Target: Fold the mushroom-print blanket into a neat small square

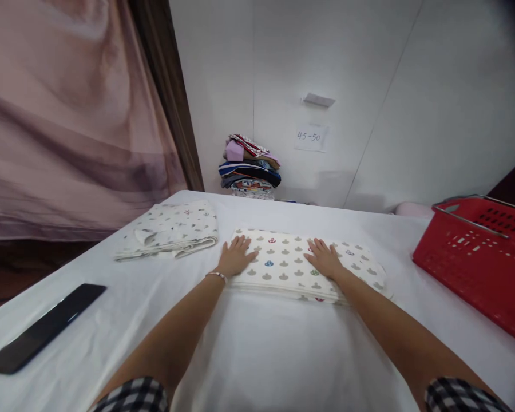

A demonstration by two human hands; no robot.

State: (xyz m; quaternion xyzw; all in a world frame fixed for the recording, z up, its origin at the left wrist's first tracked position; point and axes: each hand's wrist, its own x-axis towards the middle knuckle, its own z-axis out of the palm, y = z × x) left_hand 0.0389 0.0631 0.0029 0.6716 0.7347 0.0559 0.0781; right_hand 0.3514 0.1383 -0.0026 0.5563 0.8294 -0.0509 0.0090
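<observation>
The folded mushroom-print cloth point(284, 264) lay in front of the person on the white-covered table point(292, 349), its layered edge facing the body. The left hand point(235, 258) rested on its left end, the right hand point(325, 261) right of its middle — both palms down, fingers spread, gripping nothing. The step in hand looked like smoothing the folded layers flat; the next move seemed to call for even pressure, or fingertips slipped under an edge so the layers stayed aligned. Just beside it, leftward, lay a second folded cloth point(178, 229); nearer the person, a dark flat object point(47, 326). A red basket point(467, 269) stood well to the right — and a fabric stack point(251, 171) rose beyond the far edge
</observation>
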